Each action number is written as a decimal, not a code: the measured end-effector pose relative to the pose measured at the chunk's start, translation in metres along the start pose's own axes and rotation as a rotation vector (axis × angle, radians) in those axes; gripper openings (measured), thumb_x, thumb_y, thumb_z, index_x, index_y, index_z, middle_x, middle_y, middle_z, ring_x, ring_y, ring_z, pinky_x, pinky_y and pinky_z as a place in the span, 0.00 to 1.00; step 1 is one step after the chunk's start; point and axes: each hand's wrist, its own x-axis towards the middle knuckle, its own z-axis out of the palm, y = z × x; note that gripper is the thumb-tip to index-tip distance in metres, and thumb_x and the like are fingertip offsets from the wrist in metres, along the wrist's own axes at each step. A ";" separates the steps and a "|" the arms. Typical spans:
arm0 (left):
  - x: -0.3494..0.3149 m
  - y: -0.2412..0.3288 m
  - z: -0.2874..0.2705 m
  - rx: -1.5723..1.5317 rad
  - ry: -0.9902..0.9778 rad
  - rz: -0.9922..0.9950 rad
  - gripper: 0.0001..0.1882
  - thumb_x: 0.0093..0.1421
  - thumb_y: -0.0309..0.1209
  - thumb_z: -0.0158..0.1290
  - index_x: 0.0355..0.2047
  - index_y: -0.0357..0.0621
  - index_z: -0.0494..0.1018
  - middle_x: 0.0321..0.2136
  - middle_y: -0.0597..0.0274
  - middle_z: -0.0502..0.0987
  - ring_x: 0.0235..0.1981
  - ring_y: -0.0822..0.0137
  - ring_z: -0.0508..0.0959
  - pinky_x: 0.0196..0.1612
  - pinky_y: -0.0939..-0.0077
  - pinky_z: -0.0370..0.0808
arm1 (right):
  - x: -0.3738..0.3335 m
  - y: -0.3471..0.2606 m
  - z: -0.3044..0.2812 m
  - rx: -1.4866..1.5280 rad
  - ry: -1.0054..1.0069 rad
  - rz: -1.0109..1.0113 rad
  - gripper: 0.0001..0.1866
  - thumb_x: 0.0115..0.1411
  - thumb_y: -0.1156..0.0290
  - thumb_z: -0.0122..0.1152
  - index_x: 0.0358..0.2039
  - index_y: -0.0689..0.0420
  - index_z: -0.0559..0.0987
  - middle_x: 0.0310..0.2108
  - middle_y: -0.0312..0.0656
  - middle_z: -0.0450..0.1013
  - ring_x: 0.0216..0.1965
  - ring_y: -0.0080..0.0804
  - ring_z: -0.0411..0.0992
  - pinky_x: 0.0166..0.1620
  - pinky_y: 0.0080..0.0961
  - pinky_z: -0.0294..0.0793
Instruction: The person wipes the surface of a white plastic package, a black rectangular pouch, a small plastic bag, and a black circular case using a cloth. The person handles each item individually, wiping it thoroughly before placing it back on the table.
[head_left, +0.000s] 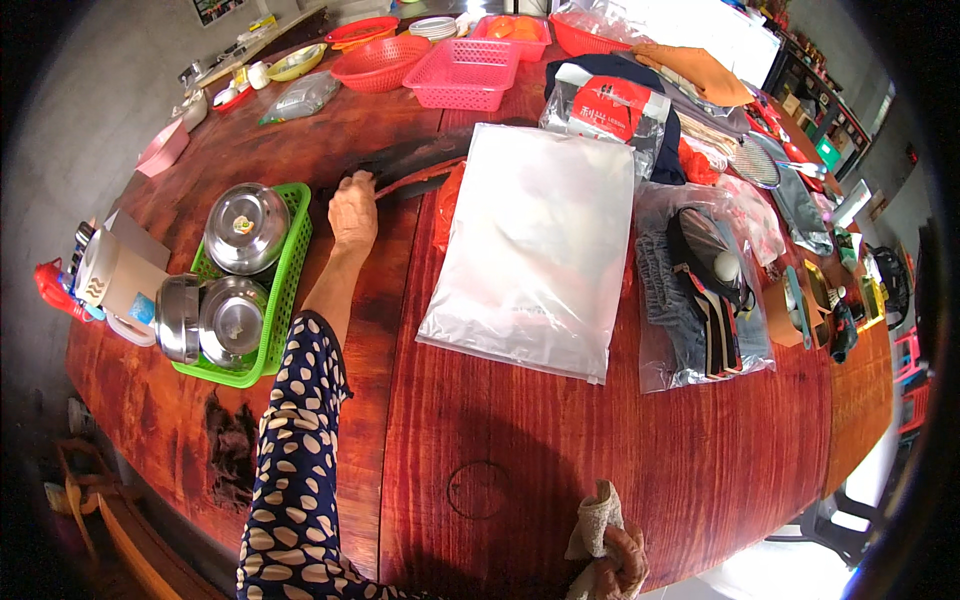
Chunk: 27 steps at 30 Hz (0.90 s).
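1. At the lower edge, right of centre, a pale cloth (597, 522) is grasped by the right hand (626, 558), bunched just above the desk (500, 430) or touching it; which cannot be told.
2. At centre left, the left hand (353, 210) is extended over the desk with its fingers curled at the end of a long dark thing (430, 150), along which a red strip (425, 178) is seen. Whether anything is gripped there cannot be told.
3. The step in hand is judged to be the handling of that dark thing while the cloth is held ready. For the next move, a sure pinch by the left hand seems to be called for.
4. The way to the right is partly blocked by a large frosted bag (540, 240), with red plastic (447, 208) showing at its left edge. On the left, the forearm is closely flanked by a green basket (287, 265) in which metal bowls (243, 225) are stacked.
5. At centre right, folded clothes are enclosed in a clear bag (655, 340).
6. Along the top, a pink basket (460, 98) and a red basket (375, 82) are placed side by side.
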 end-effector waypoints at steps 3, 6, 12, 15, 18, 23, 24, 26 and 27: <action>0.012 0.003 -0.007 -0.060 0.120 -0.076 0.07 0.60 0.30 0.52 0.39 0.45 0.74 0.31 0.46 0.76 0.33 0.42 0.78 0.35 0.52 0.75 | 0.008 -0.010 -0.003 -0.032 -0.031 -0.048 0.24 0.54 0.80 0.52 0.54 0.66 0.71 0.46 0.52 0.75 0.47 0.44 0.75 0.60 0.43 0.61; 0.017 0.006 -0.014 -0.094 0.188 -0.118 0.06 0.60 0.30 0.51 0.38 0.45 0.73 0.31 0.47 0.76 0.33 0.42 0.77 0.35 0.51 0.75 | 0.007 -0.009 -0.002 -0.034 -0.013 -0.047 0.22 0.55 0.80 0.52 0.53 0.65 0.72 0.46 0.52 0.75 0.47 0.44 0.74 0.59 0.43 0.62; 0.031 0.016 -0.035 -0.170 0.337 -0.206 0.05 0.60 0.28 0.51 0.35 0.43 0.69 0.31 0.46 0.74 0.32 0.40 0.76 0.34 0.50 0.73 | 0.005 -0.007 0.001 -0.018 0.001 -0.002 0.22 0.57 0.78 0.53 0.53 0.62 0.72 0.48 0.51 0.74 0.49 0.43 0.74 0.58 0.43 0.62; 0.042 0.023 -0.052 -0.210 0.396 -0.217 0.05 0.60 0.27 0.51 0.33 0.42 0.67 0.31 0.44 0.73 0.32 0.38 0.75 0.33 0.48 0.71 | 0.001 0.000 0.000 0.088 -0.045 0.065 0.25 0.58 0.75 0.55 0.57 0.61 0.69 0.55 0.53 0.68 0.50 0.44 0.73 0.60 0.42 0.62; 0.041 0.036 -0.072 -0.258 0.426 -0.126 0.05 0.60 0.26 0.51 0.32 0.41 0.65 0.28 0.43 0.73 0.31 0.38 0.73 0.33 0.49 0.69 | 0.015 -0.015 0.006 0.024 0.048 -0.044 0.25 0.45 0.79 0.49 0.47 0.61 0.76 0.44 0.51 0.72 0.43 0.42 0.73 0.47 0.34 0.71; 0.006 0.063 -0.131 -0.408 0.403 0.086 0.05 0.59 0.20 0.49 0.28 0.38 0.64 0.24 0.43 0.70 0.28 0.40 0.71 0.32 0.53 0.68 | 0.015 -0.018 0.001 0.007 0.007 -0.020 0.23 0.50 0.78 0.49 0.48 0.63 0.76 0.43 0.51 0.70 0.43 0.44 0.72 0.46 0.34 0.71; -0.005 0.070 -0.152 -0.399 0.371 0.123 0.04 0.58 0.19 0.49 0.28 0.37 0.65 0.24 0.44 0.71 0.27 0.41 0.71 0.31 0.56 0.68 | 0.015 -0.021 0.001 0.059 0.009 0.003 0.23 0.50 0.77 0.50 0.48 0.63 0.76 0.43 0.51 0.70 0.43 0.43 0.71 0.46 0.34 0.71; -0.027 0.079 -0.192 -0.408 0.265 0.133 0.03 0.58 0.19 0.50 0.29 0.37 0.67 0.24 0.44 0.72 0.27 0.43 0.73 0.31 0.58 0.69 | 0.014 -0.013 -0.001 0.057 -0.002 -0.032 0.23 0.51 0.76 0.51 0.50 0.62 0.75 0.43 0.50 0.69 0.45 0.41 0.71 0.47 0.33 0.70; -0.038 0.085 -0.215 -0.381 0.212 0.160 0.02 0.58 0.19 0.50 0.30 0.37 0.68 0.24 0.44 0.72 0.27 0.43 0.73 0.31 0.58 0.69 | 0.013 -0.011 -0.002 0.072 0.012 -0.041 0.23 0.51 0.76 0.52 0.50 0.62 0.75 0.43 0.49 0.69 0.44 0.41 0.71 0.48 0.32 0.69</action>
